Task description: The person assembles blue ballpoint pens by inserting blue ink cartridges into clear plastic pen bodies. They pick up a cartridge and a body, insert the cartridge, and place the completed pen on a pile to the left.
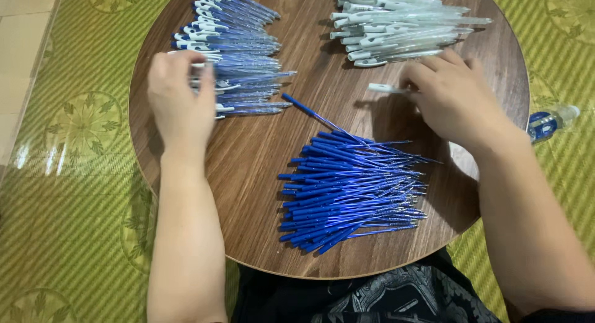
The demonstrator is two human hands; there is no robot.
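Two hands work over three heaps. Right hand [455, 100] fingers [414, 81] pinch one clear pen barrel [383, 87], right of centre up top, just below the heap of clear barrels [396, 25]. Left hand [181, 97] fingers curl down onto the finished blue pens [238, 56] in the upper left; whether they grip one I cannot tell. Blue refills [353, 186] lie loose mid-counter [260, 155]; a careless sleeve or wrist could sweep them off the round edge onto the green mat [74, 174].

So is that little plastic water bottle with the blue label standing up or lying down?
Lying down. The clear plastic water bottle rests on its side on the green mat, beside the round wooden table.
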